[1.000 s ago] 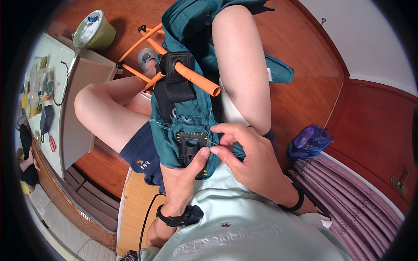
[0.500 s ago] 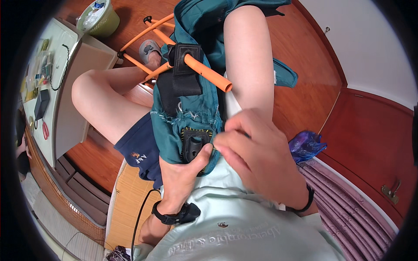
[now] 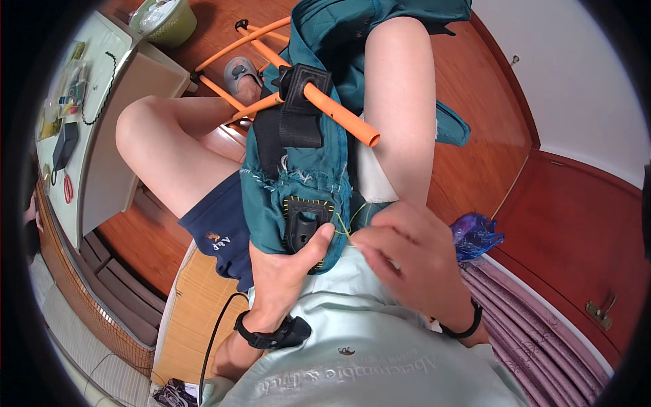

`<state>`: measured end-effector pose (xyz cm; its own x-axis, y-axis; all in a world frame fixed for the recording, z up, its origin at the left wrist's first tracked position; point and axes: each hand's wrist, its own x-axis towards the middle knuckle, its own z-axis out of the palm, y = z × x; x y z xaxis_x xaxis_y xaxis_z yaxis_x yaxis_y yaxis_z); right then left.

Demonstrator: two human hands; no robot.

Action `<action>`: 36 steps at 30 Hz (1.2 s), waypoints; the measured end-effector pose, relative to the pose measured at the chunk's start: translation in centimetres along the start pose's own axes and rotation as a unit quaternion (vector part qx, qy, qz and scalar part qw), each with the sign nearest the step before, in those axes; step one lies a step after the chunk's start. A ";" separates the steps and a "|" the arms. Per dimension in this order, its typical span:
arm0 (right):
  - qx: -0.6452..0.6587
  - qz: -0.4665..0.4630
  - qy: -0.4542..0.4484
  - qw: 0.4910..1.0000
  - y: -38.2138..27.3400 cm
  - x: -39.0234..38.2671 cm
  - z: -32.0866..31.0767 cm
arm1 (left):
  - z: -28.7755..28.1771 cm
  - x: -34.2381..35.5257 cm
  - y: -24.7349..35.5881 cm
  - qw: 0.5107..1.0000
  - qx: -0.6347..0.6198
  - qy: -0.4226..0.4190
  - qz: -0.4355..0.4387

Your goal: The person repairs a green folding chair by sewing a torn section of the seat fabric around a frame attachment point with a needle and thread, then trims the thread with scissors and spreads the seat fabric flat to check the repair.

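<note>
Teal fabric [image 3: 261, 220] with frayed white stitching lies across my lap. My left hand [image 3: 285, 268] grips its near end, the thumb pressed beside a black patch [image 3: 308, 216] edged with yellow stitches. A black plastic fitting sits in the patch's middle. Yellow-green thread [image 3: 344, 224] loops from the fabric by the thumb to my right hand [image 3: 413, 251], whose fingers are pinched on it. Whether a needle is there too I cannot make out. Farther off, an orange pole [image 3: 342, 117] passes through a black webbing piece [image 3: 302, 129] on the fabric.
More orange poles [image 3: 220, 95] with black joints stand beyond my left knee. A white table [image 3: 102, 146] at the left holds red scissors [image 3: 68, 188] and a black case [image 3: 65, 146]. A green basket [image 3: 173, 27] is at the far left; a blue plastic bag [image 3: 478, 236] lies at right.
My right hand has moved slightly right and down, away from the patch, and the thread now shows between the hands. My left hand keeps its grip. The view has shifted a little.
</note>
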<state>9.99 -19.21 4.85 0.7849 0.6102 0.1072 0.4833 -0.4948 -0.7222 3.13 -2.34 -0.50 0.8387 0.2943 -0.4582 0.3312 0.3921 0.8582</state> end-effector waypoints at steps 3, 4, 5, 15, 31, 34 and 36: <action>0.010 -0.047 0.031 0.998 -0.2 0.9 1.0 | 0.3 0.0 0.2 1.000 -0.012 0.001 0.002; 0.009 -0.047 0.032 0.998 -0.2 1.4 0.9 | 0.2 0.0 0.1 1.000 -0.012 0.000 0.002; 0.005 -0.047 0.031 0.998 -0.3 2.0 0.7 | -0.1 0.0 0.0 1.000 -0.004 -0.007 -0.004; -0.063 -0.018 0.069 0.995 2.5 3.0 1.1 | -0.2 -0.2 -0.1 0.999 -0.035 0.004 -0.016; -0.051 -0.118 0.046 0.991 -0.2 2.9 1.9 | -0.8 -0.4 -0.6 0.999 -0.025 -0.011 -0.020; -0.074 -0.077 0.024 0.994 0.5 3.7 1.4 | -0.8 -0.4 -0.6 1.000 0.000 -0.009 -0.028; -0.073 -0.085 0.068 0.991 1.4 4.0 1.7 | -0.5 -0.4 -0.3 1.000 -0.018 -0.001 -0.017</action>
<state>13.22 -16.42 3.12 0.7272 0.6086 0.3175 0.6565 -0.4816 -0.5806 2.45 -2.14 -0.69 0.8281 0.2786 -0.4864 0.3438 0.4330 0.8333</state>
